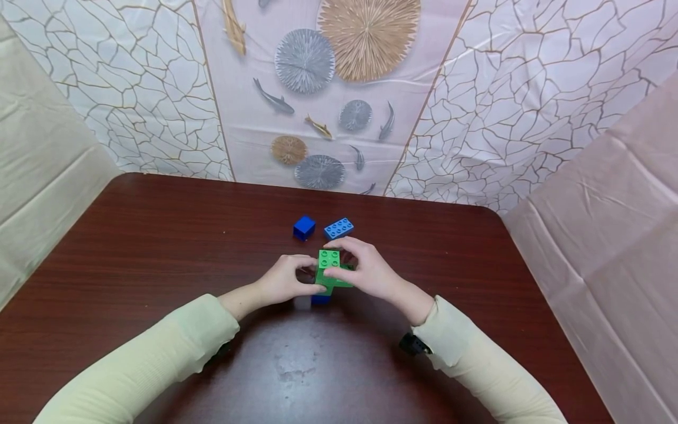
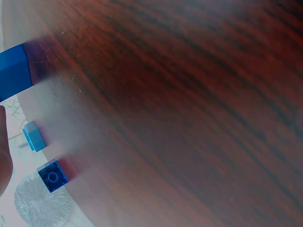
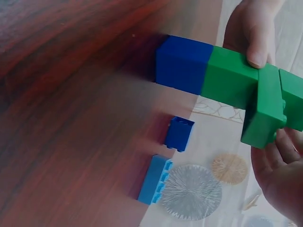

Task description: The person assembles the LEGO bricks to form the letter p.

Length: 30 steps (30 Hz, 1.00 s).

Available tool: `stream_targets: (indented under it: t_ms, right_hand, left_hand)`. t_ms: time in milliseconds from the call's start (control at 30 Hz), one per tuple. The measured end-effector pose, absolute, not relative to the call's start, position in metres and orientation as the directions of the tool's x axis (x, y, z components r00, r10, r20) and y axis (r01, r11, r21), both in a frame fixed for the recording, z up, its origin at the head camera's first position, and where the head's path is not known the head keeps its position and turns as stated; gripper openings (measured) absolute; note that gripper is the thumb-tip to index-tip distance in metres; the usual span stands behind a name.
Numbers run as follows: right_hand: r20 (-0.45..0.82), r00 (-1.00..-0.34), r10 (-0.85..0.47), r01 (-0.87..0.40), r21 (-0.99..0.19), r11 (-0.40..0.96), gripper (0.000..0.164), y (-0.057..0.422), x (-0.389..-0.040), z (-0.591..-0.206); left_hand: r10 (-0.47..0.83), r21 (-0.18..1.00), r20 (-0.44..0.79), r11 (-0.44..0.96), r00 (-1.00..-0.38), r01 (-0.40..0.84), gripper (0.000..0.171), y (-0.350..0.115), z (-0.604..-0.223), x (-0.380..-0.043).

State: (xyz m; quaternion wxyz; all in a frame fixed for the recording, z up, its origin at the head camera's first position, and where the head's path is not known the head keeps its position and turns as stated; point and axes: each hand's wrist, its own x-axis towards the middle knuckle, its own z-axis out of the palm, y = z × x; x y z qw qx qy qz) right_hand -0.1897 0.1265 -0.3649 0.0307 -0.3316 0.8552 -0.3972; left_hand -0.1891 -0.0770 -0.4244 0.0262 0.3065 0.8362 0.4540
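Patterned cloth (image 1: 159, 70) rises behind a dark red-brown bench (image 1: 159, 235), where a small dark blue block (image 1: 304, 228) and a longer light blue block (image 1: 339, 228) lie near each other, just beyond the hands. Closer to the person, around the middle of the bench, an upright stack (image 3: 229, 78) has a blue block (image 3: 184, 66) at its foot and green ones above, one jutting out to the right. With curled fingers the left hand (image 1: 286, 280) grips the stack's green part, while the right hand (image 1: 373, 271) pinches the studded top green block (image 1: 329, 258) between thumb and fingers.
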Motion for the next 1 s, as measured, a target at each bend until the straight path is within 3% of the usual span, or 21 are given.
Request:
stream_targets:
  t_ms: [267, 667, 1000]
  right_hand:
    - [0.304, -0.745, -0.593, -0.61, -0.67, 0.423, 0.031, 0.122, -0.19, -0.356]
    - [0.299, -0.722, -0.625, -0.644, -0.62, 0.448, 0.029, 0.121, -0.187, -0.351]
    - [0.251, -0.746, -0.616, -0.595, -0.665, 0.45, 0.033, 0.123, -0.187, -0.352]
  left_hand:
    - [0.543, 0.773, 0.25, 0.386, -0.801, 0.503, 0.035, -0.077, -0.425, -0.189]
    - [0.549, 0.774, 0.235, 0.394, -0.802, 0.496, 0.032, -0.077, -0.425, -0.19]
    - [0.548, 0.774, 0.232, 0.396, -0.804, 0.494, 0.033, -0.077, -0.424, -0.188]
